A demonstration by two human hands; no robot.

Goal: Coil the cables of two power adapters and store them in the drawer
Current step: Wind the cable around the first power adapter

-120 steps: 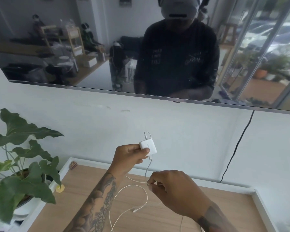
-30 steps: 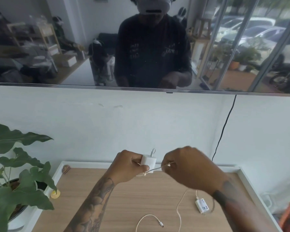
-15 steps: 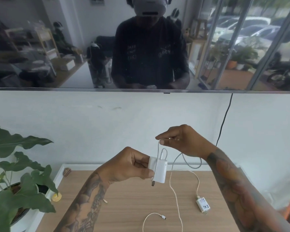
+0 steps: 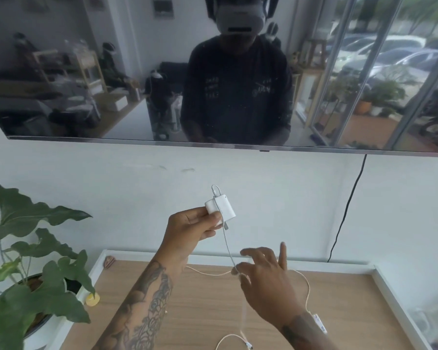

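My left hand (image 4: pixel 187 229) holds a white power adapter (image 4: pixel 220 207) up in front of the wall, with its thin white cable (image 4: pixel 227 245) wrapped over it and hanging down. Lower and to the right, my right hand (image 4: pixel 266 276) pinches that cable between thumb and a finger, its other fingers spread. A second white adapter (image 4: pixel 319 322) lies on the wooden top (image 4: pixel 352 311), partly hidden behind my right wrist. Its cable (image 4: pixel 305 281) loops across the wood, and a cable end with a plug (image 4: pixel 248 344) lies near the bottom edge. No drawer shows.
A potted plant (image 4: pixel 36 274) with broad leaves stands at the left beside the top's white rim (image 4: pixel 390 289). A small yellow object (image 4: pixel 92 299) and a brown one (image 4: pixel 109 261) sit near the rim. A wall-mounted screen (image 4: pixel 61 72) hangs above, with a black cord (image 4: pixel 347 210) running down.
My right hand has dropped from above the adapter to below it, sliding along the cable. My left hand has lifted the adapter higher and turned it.
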